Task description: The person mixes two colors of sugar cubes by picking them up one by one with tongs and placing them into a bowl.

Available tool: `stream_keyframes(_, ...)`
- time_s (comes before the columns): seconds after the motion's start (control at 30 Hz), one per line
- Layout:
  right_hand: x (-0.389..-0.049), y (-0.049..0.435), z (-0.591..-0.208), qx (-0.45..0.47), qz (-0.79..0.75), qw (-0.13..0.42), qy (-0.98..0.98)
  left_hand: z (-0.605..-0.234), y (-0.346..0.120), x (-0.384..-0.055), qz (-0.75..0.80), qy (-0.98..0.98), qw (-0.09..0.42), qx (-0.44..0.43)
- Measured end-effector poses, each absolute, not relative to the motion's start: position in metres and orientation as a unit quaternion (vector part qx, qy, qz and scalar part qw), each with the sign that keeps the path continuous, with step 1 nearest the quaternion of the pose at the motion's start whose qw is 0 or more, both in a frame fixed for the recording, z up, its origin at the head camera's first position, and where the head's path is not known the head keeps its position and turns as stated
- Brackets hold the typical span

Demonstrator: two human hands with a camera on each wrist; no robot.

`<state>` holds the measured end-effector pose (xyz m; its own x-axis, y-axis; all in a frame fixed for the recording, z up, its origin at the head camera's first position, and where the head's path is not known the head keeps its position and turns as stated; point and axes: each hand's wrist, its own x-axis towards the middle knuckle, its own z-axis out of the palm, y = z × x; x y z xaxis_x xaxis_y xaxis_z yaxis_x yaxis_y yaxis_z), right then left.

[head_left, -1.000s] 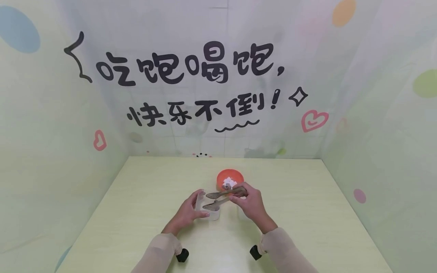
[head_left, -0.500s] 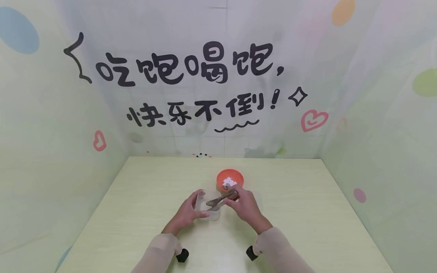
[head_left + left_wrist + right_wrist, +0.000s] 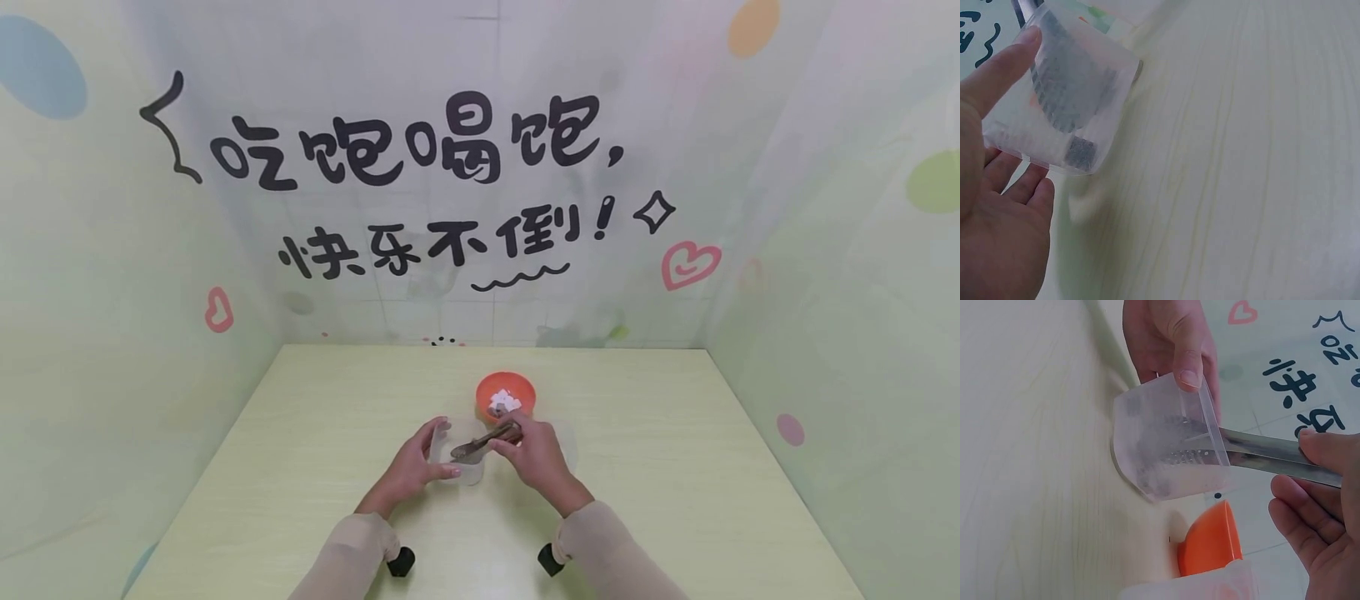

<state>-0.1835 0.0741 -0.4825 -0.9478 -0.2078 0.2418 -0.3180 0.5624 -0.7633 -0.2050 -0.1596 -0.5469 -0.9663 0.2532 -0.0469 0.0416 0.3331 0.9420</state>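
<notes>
We see the left hand [image 3: 408, 468] clasping a boxy, translucent plastic container [image 3: 1141, 444] at the pale desk [image 3: 337, 400]; the right hand [image 3: 542, 457] has fingers around silver metal tongs [image 3: 1260, 443], tips inside it. We judge the container light, best held by opposite walls; the tongs, stiff, slick.
</notes>
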Motion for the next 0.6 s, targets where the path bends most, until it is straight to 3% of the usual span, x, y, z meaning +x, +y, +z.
stream_keyframes(0.6,-0.183,0.091,-0.478,0.143,0.525,0.146,-0.827,-0.548,-0.158,-0.205,0.551,0.825,0.096,0.076)
